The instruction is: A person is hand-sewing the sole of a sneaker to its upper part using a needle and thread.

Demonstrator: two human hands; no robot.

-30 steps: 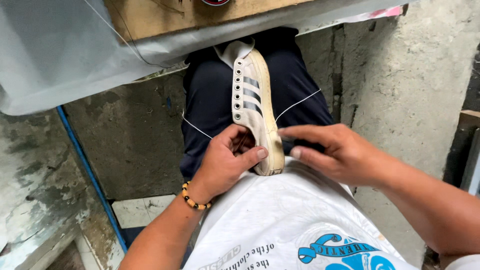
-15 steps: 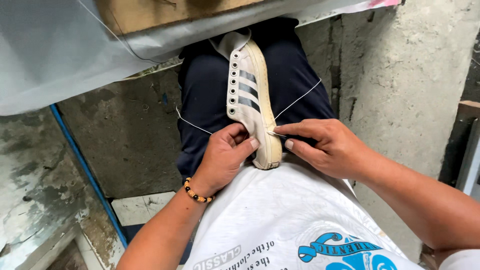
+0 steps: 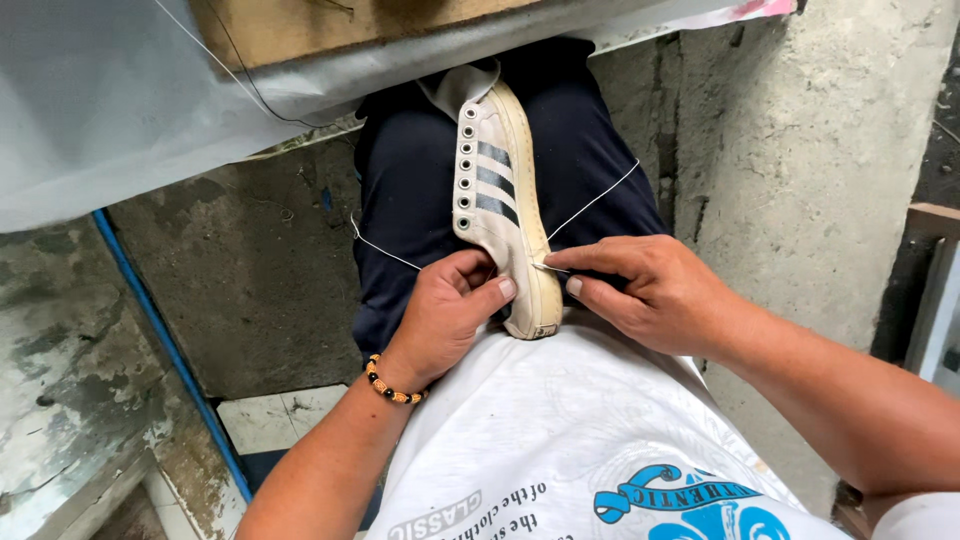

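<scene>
Rough concrete floor (image 3: 250, 290) and a cracked grey wall (image 3: 810, 160) surround a seated person, with a grey plastic sheet (image 3: 100, 110) spread over a bench at the far left. A white sneaker (image 3: 503, 200) with dark stripes lies lengthwise on the lap, wedged between the dark trousers (image 3: 410, 190), heel near and open eyelets facing left.

At the near end of the shoe, the left hand (image 3: 440, 315) is closed around its heel, thumb pressed against the sole edge. The right hand (image 3: 650, 290) pinches something thin, seemingly a needle, at the sole's rim, with thumb and forefinger closed on it. A white thread (image 3: 595, 200) runs taut from that spot out to the far right, and another length trails left across the trousers.

To stitch well here, the shoe should stay clamped firmly by the knees and left hand, the point should enter square to the sole edge, and the thread should be kept free of tangles while being drawn snug.
</scene>
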